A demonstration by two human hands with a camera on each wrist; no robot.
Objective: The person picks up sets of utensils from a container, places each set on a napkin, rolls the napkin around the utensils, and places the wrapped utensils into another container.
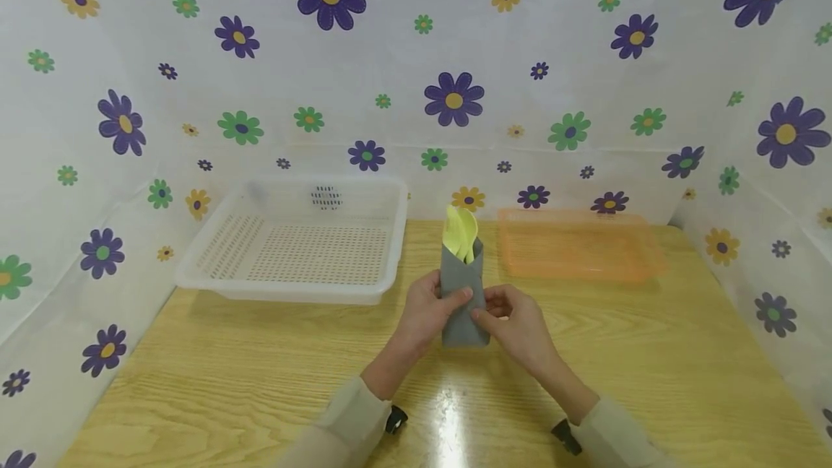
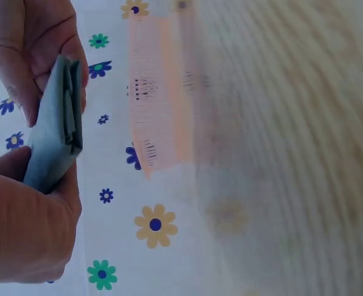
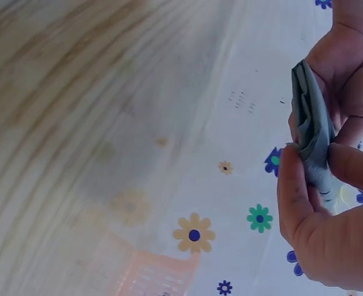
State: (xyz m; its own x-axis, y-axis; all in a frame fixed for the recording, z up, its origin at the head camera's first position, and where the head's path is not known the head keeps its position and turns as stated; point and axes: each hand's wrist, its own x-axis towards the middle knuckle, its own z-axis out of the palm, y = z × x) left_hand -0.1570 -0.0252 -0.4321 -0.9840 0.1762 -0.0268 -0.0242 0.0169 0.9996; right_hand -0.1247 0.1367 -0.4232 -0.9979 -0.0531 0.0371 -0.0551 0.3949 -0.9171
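Upright in both hands stands a grey folded cloth napkin (image 1: 463,327), shaped like a pouch. Yellow-green spoon-like cutlery (image 1: 463,231) sticks out of its top; the lower ends are hidden inside. My left hand (image 1: 427,310) grips the napkin's left side, with the thumb across its front. On the other side, my right hand (image 1: 520,323) pinches the right edge lower down, thumb in front. Layered folds show at the end of the napkin (image 2: 55,139) in the left wrist view. The right wrist view shows the napkin (image 3: 312,123) between both hands, its fold edges stacked.
A white perforated basket (image 1: 292,290) stands on the wooden table (image 1: 260,374) at the back left. To the back right lies a shallow orange basket (image 1: 578,270). A flower-patterned white sheet (image 1: 390,56) encloses the table at the back and sides.
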